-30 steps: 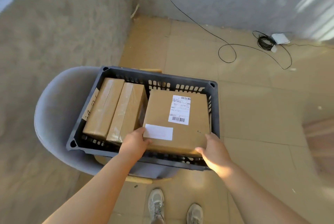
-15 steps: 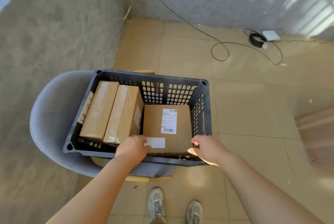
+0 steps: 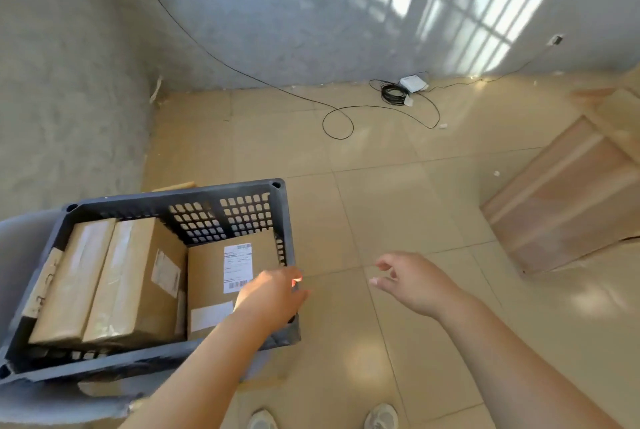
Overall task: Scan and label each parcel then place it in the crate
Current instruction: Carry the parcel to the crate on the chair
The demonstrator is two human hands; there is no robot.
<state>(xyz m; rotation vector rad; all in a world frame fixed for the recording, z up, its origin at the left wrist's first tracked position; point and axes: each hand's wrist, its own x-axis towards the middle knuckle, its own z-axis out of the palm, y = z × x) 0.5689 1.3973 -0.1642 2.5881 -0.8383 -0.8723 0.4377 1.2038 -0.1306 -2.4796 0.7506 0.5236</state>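
A dark grey plastic crate (image 3: 239, 189) sits on a grey chair at the lower left. Inside, a brown cardboard parcel (image 3: 211, 276) with a white shipping label and a second blank white label lies flat at the right end. Two taped brown parcels (image 3: 138, 276) stand on edge beside it to the left. My left hand (image 3: 273, 297) hovers over the crate's right wall, above the labelled parcel, holding nothing. Out to the right of the crate, my right hand (image 3: 412, 283) is over the floor tiles, fingers loosely apart and empty.
The grey chair (image 3: 20, 231) bears the crate against a rough grey wall. A black cable (image 3: 337, 122) loops over the tiled floor toward a white box (image 3: 414, 82). A wooden panel (image 3: 568, 193) lies at the right. My shoes (image 3: 379, 416) show at the bottom.
Both hands let go of the labelled parcel, which now lies in the crate. The hands have lifted and moved right. The view has swung to the right.
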